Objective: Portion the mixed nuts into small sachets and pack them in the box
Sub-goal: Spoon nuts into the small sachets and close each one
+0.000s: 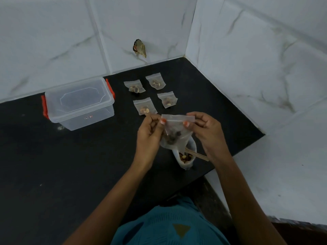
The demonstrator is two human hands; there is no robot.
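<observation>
A small clear sachet (177, 133) with dark nuts at its bottom hangs in the air between my hands. My left hand (150, 133) pinches the left end of its top strip. My right hand (208, 131) pinches the right end. Below the sachet stands an open bag of mixed nuts (185, 156) with a wooden spoon (198, 155) sticking out to the right. Several filled sachets (145, 106) lie flat on the black counter beyond my hands. A clear plastic box (79, 103) with orange clips stands at the left, its lid on.
The black counter (70, 165) meets white marble-look tiled walls at the back and right. Its right edge runs diagonally near the nut bag. A dark dried scrap (139, 48) clings to the back wall.
</observation>
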